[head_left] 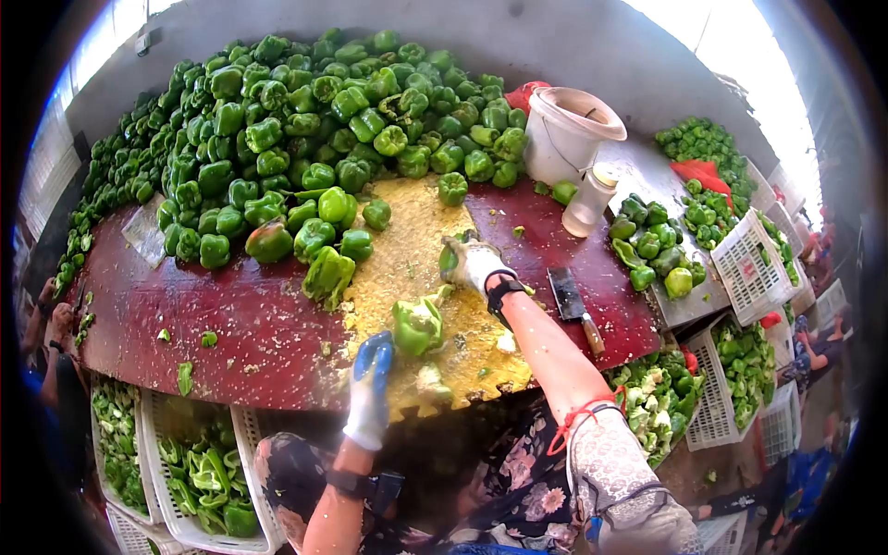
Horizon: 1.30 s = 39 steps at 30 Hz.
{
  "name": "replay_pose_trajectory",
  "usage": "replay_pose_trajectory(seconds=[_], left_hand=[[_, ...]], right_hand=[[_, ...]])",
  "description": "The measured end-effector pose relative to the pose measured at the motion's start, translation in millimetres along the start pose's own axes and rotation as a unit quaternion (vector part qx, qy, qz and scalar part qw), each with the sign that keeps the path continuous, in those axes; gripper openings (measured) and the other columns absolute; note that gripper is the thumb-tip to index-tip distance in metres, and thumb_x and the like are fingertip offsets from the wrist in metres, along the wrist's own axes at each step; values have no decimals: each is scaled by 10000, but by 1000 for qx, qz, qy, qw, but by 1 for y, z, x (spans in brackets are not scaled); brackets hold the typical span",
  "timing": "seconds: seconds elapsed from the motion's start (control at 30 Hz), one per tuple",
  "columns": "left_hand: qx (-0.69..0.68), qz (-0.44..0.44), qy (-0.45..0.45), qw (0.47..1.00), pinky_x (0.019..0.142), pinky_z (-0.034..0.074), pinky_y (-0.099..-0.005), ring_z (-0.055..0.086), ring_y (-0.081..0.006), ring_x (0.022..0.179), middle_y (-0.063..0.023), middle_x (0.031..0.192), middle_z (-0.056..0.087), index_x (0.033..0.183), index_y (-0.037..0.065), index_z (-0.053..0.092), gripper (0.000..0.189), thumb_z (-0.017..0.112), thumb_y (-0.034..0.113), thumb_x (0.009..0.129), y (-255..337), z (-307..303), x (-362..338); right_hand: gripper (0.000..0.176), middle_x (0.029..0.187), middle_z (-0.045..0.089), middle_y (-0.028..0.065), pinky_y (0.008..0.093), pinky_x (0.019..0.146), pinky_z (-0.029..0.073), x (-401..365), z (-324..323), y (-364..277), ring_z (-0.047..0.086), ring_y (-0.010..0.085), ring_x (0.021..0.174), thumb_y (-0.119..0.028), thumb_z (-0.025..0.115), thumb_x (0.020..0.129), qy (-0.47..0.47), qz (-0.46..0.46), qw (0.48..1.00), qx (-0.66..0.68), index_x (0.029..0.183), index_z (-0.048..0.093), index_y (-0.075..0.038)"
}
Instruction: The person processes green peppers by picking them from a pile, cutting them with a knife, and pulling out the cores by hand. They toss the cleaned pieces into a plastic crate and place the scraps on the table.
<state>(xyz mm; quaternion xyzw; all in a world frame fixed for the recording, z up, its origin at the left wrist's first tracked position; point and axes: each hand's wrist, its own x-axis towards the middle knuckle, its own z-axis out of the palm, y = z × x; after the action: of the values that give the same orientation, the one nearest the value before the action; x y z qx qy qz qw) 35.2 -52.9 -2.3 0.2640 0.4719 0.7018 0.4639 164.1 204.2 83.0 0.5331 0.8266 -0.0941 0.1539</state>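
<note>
My right hand [481,263], in a white glove, reaches over the yellow mat [407,208] with its fingers curled around a dark green bell pepper [450,258], mostly hidden by the glove. Closer to me, my left hand [369,388] wears a white glove with blue fingers, which point up and stretch out beside a bright green bell pepper [418,326]. That pepper looks cut and sits on the mat. A pale pepper core [432,381] lies just below it. Right of my right forearm, a cleaver [567,294] with a wooden handle rests on the red tabletop [250,347].
A large heap of green peppers [277,129] covers the back of the table. A white bucket [572,139] and a plastic jar [589,202] stand at back right. Crates of peppers [250,435] sit below left, with more crates [754,268] at right. Other people are at both sides.
</note>
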Motion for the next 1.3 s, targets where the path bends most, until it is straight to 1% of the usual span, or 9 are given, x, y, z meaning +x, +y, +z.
replay_pose_trajectory(seconds=[0.17, 0.23, 0.4, 0.6, 0.73, 0.9, 1.0, 1.17, 1.3], left_hand=[[-38, -6, 65, 997, 851, 497, -308, 600, -111, 949, 9, 1084, 634, 1208, 81, 625, 268, 635, 216, 977, 4, -4, 0], [-40, 6, 90, 995, 822, 524, -315, 619, -138, 914, -18, 1047, 646, 1183, 62, 628, 253, 629, 210, 978, 8, -10, 2], [-89, -33, 107, 990, 811, 548, -346, 646, -190, 920, -61, 1042, 653, 1186, 55, 621, 252, 615, 202, 981, 11, -11, 0], [-90, -40, 91, 991, 820, 547, -354, 645, -196, 926, -64, 1044, 647, 1178, 60, 616, 244, 610, 210, 985, 0, -7, -1], [-81, -36, 88, 992, 811, 551, -358, 654, -203, 914, -67, 1039, 657, 1177, 66, 615, 242, 608, 217, 987, -7, -12, 3], [-75, -36, 105, 991, 789, 559, -357, 667, -212, 895, -72, 1044, 666, 1188, 59, 613, 263, 615, 226, 984, 3, -11, 4], [-79, -7, 113, 990, 796, 567, -367, 668, -215, 899, -77, 1040, 664, 1193, 54, 610, 265, 604, 227, 991, 2, -16, 8], [-114, 56, 78, 989, 884, 556, -414, 647, -231, 992, -78, 1097, 639, 1288, 75, 563, 331, 539, 276, 1026, 18, -2, 5], [-287, 34, -27, 957, 969, 524, -432, 610, -243, 1147, -92, 1242, 632, 1355, 115, 528, 426, 510, 381, 1023, 16, 0, 6]], right_hand=[[688, 1517, 404, 187, 401, 1049, 485, -2, 3, 6, 505, 256, 1316, -293, 606, 927, 54, -42, 997, -24, 1544, 322, -187], [640, 1344, 524, 143, 356, 938, 524, 3, 15, 29, 586, 214, 1119, -240, 631, 904, 69, -59, 964, 250, 1493, 393, -158], [378, 1036, 657, 28, 314, 716, 576, 6, 46, 82, 652, 152, 835, -133, 638, 942, 36, -52, 611, 789, 1311, 555, -123], [471, 1076, 644, 72, 297, 741, 529, 15, 46, 63, 612, 171, 848, -353, 675, 915, 167, 51, 808, 563, 1245, 570, -34], [816, 1376, 518, 310, 422, 1061, 422, 33, 36, 32, 517, 426, 1280, -521, 639, 874, 246, 94, 876, 403, 1411, 436, 58], [606, 1087, 695, 250, 415, 868, 523, 63, 50, 17, 676, 375, 1011, -412, 733, 797, 237, 64, 885, 396, 1154, 629, 67], [250, 825, 676, 88, 318, 587, 514, 44, 46, 9, 610, 141, 687, -155, 751, 805, 158, 56, 751, 639, 969, 677, 19], [294, 1004, 675, 128, 352, 717, 586, -77, 13, -39, 625, 180, 783, -104, 537, 997, 17, -40, 766, 642, 1275, 571, -17], [396, 1059, 698, 129, 353, 783, 562, -129, 40, -77, 656, 197, 837, -205, 685, 918, -46, -110, 820, 560, 1291, 608, -97]])
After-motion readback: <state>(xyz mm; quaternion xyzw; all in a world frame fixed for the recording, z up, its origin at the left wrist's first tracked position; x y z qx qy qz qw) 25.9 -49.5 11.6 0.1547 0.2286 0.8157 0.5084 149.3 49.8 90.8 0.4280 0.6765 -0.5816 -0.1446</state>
